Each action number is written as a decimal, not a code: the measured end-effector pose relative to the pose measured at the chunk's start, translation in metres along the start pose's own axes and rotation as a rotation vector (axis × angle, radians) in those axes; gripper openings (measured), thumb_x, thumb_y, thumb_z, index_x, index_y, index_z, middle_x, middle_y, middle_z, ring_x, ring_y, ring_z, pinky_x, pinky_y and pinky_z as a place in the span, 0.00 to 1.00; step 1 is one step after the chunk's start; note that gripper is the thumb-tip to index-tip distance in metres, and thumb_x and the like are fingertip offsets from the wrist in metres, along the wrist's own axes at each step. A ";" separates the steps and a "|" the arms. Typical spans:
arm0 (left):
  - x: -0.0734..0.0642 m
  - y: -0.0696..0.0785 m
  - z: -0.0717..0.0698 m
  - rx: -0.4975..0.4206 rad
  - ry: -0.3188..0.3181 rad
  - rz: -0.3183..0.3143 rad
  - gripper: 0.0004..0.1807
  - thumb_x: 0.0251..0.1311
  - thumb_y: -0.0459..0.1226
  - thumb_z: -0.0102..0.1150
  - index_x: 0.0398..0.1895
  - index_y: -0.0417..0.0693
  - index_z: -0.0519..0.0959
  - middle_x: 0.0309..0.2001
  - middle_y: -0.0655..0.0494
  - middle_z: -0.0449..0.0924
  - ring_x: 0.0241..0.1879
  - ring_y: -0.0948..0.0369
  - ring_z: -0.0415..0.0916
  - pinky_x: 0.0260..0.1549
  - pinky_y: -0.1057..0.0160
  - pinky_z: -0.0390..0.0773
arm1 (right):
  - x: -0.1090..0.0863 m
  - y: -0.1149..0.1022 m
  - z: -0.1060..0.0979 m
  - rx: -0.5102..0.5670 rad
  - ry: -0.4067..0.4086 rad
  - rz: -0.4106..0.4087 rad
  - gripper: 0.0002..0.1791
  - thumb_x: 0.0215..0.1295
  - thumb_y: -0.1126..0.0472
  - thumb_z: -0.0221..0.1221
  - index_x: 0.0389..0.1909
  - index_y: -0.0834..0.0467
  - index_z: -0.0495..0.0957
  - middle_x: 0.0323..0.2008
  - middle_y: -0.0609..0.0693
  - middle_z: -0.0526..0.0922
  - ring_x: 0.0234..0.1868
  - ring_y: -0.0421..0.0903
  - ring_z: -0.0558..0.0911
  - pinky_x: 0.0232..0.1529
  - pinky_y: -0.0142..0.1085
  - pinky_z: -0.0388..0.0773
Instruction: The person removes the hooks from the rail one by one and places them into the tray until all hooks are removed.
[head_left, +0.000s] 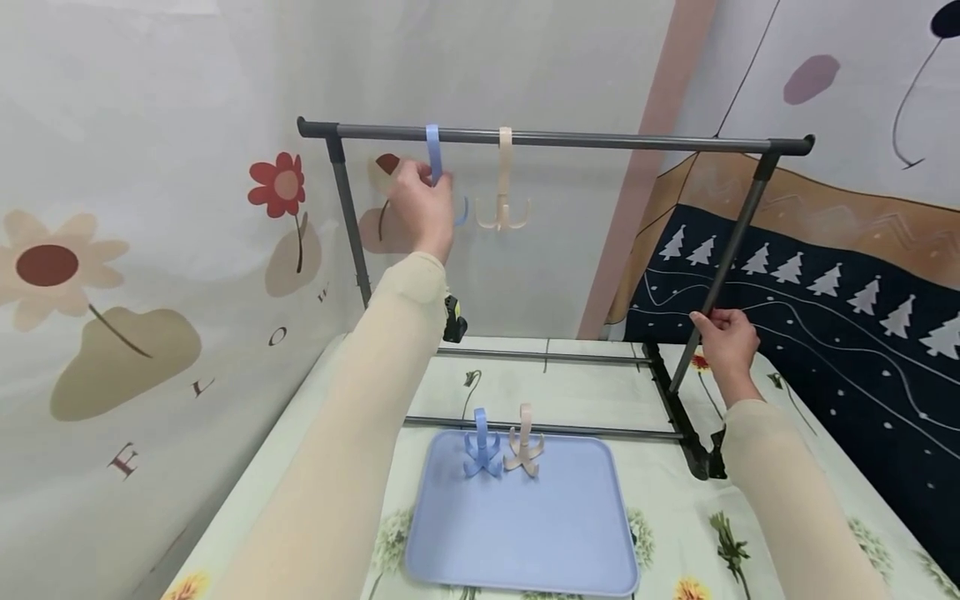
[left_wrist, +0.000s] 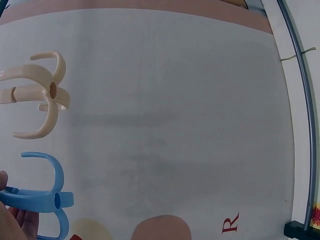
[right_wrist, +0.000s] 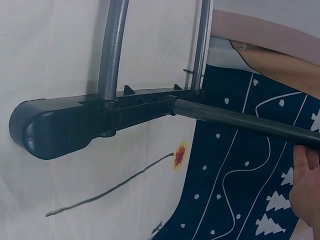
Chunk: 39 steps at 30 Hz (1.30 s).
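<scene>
My left hand [head_left: 423, 204] pinches the stem of a blue multi-prong hook [head_left: 434, 150] that loops over the top bar of a dark metal rack [head_left: 600, 140]. In the left wrist view the prongs of this blue hook [left_wrist: 57, 200] stick out past the fingers. A cream hook [head_left: 505, 179] of the same shape hangs on the bar just to the right. My right hand [head_left: 729, 346] grips the rack's right post [head_left: 723, 275] at its lower half, thumb and fingers around it; the right wrist view shows fingers [right_wrist: 302, 162] against this post.
A light blue tray [head_left: 525, 533] lies on the flowered tablecloth in front of the rack. On its far part lie another blue hook [head_left: 482, 454] and a beige hook [head_left: 525, 450]. Two lower bars and a black foot [head_left: 675, 417] form the rack's base. Printed cloths hang behind.
</scene>
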<state>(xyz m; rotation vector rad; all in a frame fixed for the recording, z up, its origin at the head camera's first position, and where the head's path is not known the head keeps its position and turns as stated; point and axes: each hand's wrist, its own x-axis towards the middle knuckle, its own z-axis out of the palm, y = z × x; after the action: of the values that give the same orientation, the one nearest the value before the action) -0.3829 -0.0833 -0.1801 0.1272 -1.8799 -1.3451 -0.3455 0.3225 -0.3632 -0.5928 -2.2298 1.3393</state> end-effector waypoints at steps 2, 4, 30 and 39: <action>0.000 -0.001 0.001 0.009 0.006 0.004 0.11 0.66 0.39 0.63 0.44 0.41 0.78 0.41 0.50 0.81 0.40 0.60 0.77 0.41 0.65 0.77 | 0.000 0.001 0.001 0.003 -0.001 -0.003 0.28 0.69 0.45 0.58 0.60 0.61 0.72 0.54 0.56 0.80 0.42 0.39 0.78 0.46 0.33 0.75; 0.000 -0.002 0.001 0.020 0.008 0.013 0.10 0.66 0.38 0.63 0.44 0.41 0.79 0.42 0.50 0.82 0.41 0.60 0.78 0.41 0.65 0.77 | 0.000 0.002 0.001 0.003 0.002 -0.006 0.28 0.69 0.45 0.59 0.60 0.61 0.72 0.54 0.56 0.80 0.42 0.38 0.78 0.45 0.33 0.75; 0.015 0.029 -0.022 0.070 -0.016 0.072 0.12 0.65 0.40 0.63 0.44 0.40 0.82 0.42 0.51 0.85 0.41 0.61 0.78 0.44 0.67 0.74 | 0.001 0.000 -0.001 -0.002 -0.017 -0.019 0.29 0.70 0.43 0.57 0.60 0.61 0.72 0.54 0.55 0.80 0.41 0.38 0.77 0.43 0.32 0.73; 0.003 0.016 -0.046 0.046 -0.149 0.066 0.15 0.64 0.43 0.65 0.49 0.46 0.83 0.45 0.53 0.84 0.43 0.63 0.80 0.46 0.63 0.78 | 0.000 0.001 -0.001 -0.009 -0.021 -0.027 0.29 0.70 0.44 0.57 0.61 0.61 0.72 0.54 0.55 0.80 0.41 0.38 0.77 0.42 0.31 0.72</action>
<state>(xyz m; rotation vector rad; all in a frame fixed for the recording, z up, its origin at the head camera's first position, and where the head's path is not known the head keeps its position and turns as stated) -0.3494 -0.1122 -0.1605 -0.0128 -2.0220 -1.2973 -0.3445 0.3234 -0.3641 -0.5528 -2.2538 1.3287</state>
